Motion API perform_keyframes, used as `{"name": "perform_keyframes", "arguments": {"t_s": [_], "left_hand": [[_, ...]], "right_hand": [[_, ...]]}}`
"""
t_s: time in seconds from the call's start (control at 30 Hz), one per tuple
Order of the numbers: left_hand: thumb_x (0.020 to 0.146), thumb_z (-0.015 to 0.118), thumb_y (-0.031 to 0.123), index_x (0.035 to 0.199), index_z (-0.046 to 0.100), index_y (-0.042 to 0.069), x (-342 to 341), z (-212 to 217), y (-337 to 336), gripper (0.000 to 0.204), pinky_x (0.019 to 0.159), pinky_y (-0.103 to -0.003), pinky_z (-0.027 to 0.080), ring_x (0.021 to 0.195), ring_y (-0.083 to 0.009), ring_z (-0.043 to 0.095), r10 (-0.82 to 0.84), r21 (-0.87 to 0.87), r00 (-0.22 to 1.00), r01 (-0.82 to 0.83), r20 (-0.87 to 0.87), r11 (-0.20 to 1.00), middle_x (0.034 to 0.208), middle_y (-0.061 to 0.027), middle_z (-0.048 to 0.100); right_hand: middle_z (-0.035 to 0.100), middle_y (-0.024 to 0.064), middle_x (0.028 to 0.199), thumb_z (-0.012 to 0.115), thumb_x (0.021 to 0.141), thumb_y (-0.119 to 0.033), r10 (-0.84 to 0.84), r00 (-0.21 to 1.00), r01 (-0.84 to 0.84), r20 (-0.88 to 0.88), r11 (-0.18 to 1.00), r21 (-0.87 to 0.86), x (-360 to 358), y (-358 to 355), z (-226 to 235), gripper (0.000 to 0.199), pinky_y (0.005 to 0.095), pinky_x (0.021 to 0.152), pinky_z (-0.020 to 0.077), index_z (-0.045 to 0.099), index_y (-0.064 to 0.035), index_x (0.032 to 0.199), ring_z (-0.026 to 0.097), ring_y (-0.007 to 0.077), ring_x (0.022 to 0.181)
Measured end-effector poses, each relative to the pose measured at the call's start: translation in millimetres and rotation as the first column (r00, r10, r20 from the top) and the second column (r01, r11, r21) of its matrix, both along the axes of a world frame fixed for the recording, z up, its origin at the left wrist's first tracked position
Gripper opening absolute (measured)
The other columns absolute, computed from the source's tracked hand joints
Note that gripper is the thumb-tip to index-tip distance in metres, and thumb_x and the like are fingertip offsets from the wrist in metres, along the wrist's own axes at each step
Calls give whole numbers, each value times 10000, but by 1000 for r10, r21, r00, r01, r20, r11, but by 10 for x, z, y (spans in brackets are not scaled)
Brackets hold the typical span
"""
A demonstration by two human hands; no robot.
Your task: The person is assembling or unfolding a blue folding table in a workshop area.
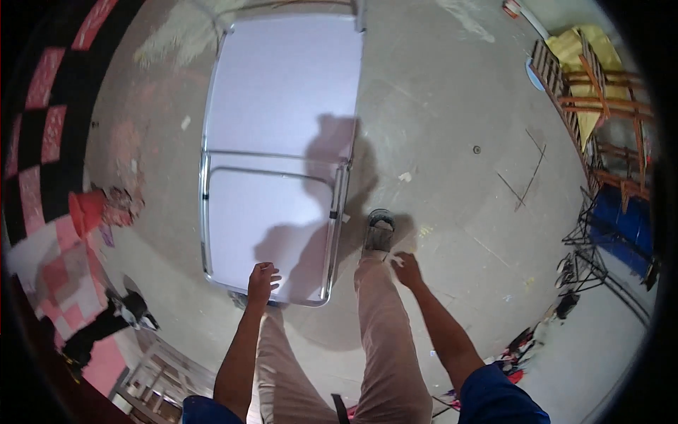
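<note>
A folding table [286, 85] with a pale lilac surface and a shiny metal tube frame lies before me, a crossbar and a tube loop over its nearer half. My left hand [263, 281] hovers above the table's near edge, its fingers apart and nothing visible in them. To the right of the table, beside my right leg, my right hand [407, 270] has curled fingers. Something small and whitish shows at its fingertips, too small to name. My shoe [380, 230] stands on the floor by the table's right side. My shadow falls across the panel.
A red bucket [86, 212] stands at the left near a pink and white checkered cloth [67, 275]. Wooden slatted furniture [600, 106] with a yellow cloth is at the far right, above a blue panel [621, 230]. A wooden frame [159, 381] is at the lower left.
</note>
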State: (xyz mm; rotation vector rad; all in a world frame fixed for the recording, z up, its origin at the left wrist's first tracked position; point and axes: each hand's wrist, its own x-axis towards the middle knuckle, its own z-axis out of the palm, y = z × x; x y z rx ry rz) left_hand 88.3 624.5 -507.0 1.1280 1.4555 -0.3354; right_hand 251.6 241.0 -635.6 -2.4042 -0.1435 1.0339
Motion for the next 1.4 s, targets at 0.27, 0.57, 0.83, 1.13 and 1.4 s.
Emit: {"name": "perform_keyframes", "arguments": {"t_s": [0.27, 0.57, 0.83, 1.13, 1.4], "left_hand": [[962, 513, 283, 1135, 511, 102, 1713, 602, -821, 250, 782, -361, 502, 913, -192, 620, -141, -139, 959, 179, 245, 974, 1028, -59, 608], [964, 534, 314, 1152, 506, 59, 2593, 938, -922, 318, 743, -286, 468, 871, -150, 596, -67, -224, 909, 172, 412, 959, 999, -43, 582], [950, 530, 321, 1090, 529, 83, 2153, 747, -403, 276, 686, -339, 515, 844, -189, 636, 141, -49, 966, -133, 218, 990, 1000, -84, 629], [905, 557, 266, 1081, 537, 86, 2569, -42, -509, 252, 592, -292, 482, 725, -140, 624, 614, -71, 776, -611, 148, 789, 924, -49, 643], [932, 541, 269, 1127, 545, 39, 3684, 382, -651, 301, 691, -295, 500, 829, -163, 632, 493, -21, 726, -552, 480, 834, 961, -61, 639]], "right_hand": [[693, 115, 881, 634, 865, -244, -295, 955, 284, -29, 939, -195, 1092, -2027, 682, 227, 326, 674, 537, 656, -32, 944, 671, 177, 736], [672, 88, 832, 634, 884, -180, -271, 960, 271, -63, 963, -14, 2301, -1246, 1796, 192, 296, 639, 545, 635, -20, 988, 657, 163, 739], [644, 106, 1009, 596, 895, -150, 206, 952, -285, 225, 864, 415, 4637, 1167, 3076, 212, 312, 717, 504, 610, -44, 1077, 622, 193, 896], [632, 68, 1103, 503, 977, -293, -27, 871, -277, 491, 799, 533, 6949, 4217, 3336, 352, 306, 882, 426, 574, -6, 1168, 553, 181, 1067], [653, 135, 1044, 453, 1003, -218, 124, 922, -339, 366, 717, 609, 6672, 4499, 2564, 319, 311, 917, 462, 604, 43, 1105, 627, 193, 984]]}}
